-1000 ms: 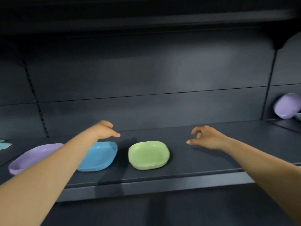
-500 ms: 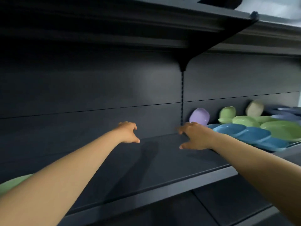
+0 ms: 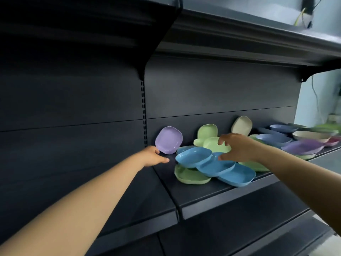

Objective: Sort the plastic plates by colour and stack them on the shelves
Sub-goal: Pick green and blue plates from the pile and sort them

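Note:
A jumble of plastic plates lies on the dark shelf (image 3: pixel 203 193). Three blue plates (image 3: pixel 193 157) overlap on top of green plates (image 3: pixel 190 177). A purple plate (image 3: pixel 168 139) leans on the back wall, with a green plate (image 3: pixel 207 131) and a beige plate (image 3: pixel 241 125) leaning further right. My left hand (image 3: pixel 153 157) hovers just below the purple plate, fingers loosely curled, holding nothing. My right hand (image 3: pixel 238 146) is spread above the blue and green plates, thumb near a blue rim, gripping nothing.
More plates in dark blue (image 3: pixel 273 138), purple (image 3: pixel 302 146), beige (image 3: pixel 310 135) and pink (image 3: pixel 332 141) crowd the shelf's right end. Another shelf (image 3: pixel 239 39) overhangs, held by a bracket (image 3: pixel 142 71). The shelf section to the left is bare.
My view has swung right, from the sorted purple, blue and green plates to the mixed pile. Both hands have moved right with it and now reach over the pile.

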`<action>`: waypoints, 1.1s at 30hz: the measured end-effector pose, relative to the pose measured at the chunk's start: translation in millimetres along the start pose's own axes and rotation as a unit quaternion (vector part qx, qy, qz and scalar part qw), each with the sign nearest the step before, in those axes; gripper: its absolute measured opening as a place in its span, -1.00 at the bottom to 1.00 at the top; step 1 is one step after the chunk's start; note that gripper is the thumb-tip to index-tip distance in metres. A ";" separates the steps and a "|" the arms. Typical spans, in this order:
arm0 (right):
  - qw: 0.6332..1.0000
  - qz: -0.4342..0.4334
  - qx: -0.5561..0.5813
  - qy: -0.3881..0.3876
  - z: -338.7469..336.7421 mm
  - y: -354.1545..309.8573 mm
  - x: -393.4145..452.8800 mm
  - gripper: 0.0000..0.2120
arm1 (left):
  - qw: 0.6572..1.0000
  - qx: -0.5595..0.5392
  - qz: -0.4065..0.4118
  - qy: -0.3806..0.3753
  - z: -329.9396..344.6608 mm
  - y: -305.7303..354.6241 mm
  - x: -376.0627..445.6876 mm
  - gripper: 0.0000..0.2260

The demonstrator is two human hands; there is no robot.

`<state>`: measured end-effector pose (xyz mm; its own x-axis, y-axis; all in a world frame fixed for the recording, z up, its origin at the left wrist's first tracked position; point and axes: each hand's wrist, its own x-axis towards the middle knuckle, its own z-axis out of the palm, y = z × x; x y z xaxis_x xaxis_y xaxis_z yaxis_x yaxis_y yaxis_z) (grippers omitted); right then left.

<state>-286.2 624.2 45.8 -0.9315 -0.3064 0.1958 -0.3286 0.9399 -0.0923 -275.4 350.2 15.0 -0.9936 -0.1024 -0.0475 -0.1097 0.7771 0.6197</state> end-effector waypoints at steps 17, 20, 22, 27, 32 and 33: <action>0.946 0.188 0.233 -0.125 69.2 72.4 79.5 -0.77 | 0.987 -0.130 -0.089 -0.018 71.4 11.6 126.6 -0.66; 0.941 0.183 0.257 -0.125 73.1 76.3 87.3 -0.81 | 0.982 -0.164 -0.090 -0.021 81.5 12.0 139.8 -0.62; 0.943 0.176 0.258 -0.112 73.2 77.0 90.8 -0.81 | 0.980 -0.180 -0.088 -0.016 87.4 14.0 146.3 -0.54; 0.947 0.160 0.270 -0.071 66.1 75.3 96.9 -0.83 | 0.971 -0.221 -0.090 0.011 83.2 22.5 150.8 -0.52; 0.944 0.132 0.301 -0.011 53.6 57.5 100.3 -0.93 | 0.967 -0.238 -0.076 0.038 51.3 18.2 140.3 -0.52; 0.944 0.126 0.306 0.000 50.6 51.1 100.8 -0.96 | 0.966 -0.245 -0.073 0.043 43.1 14.9 136.5 -0.51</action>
<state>-404.8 633.7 11.4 -0.9922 -0.0845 0.0918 -0.1245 0.7199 -0.6828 -413.8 374.5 -16.0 -0.9603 -0.2565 -0.1095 -0.2014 0.3660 0.9085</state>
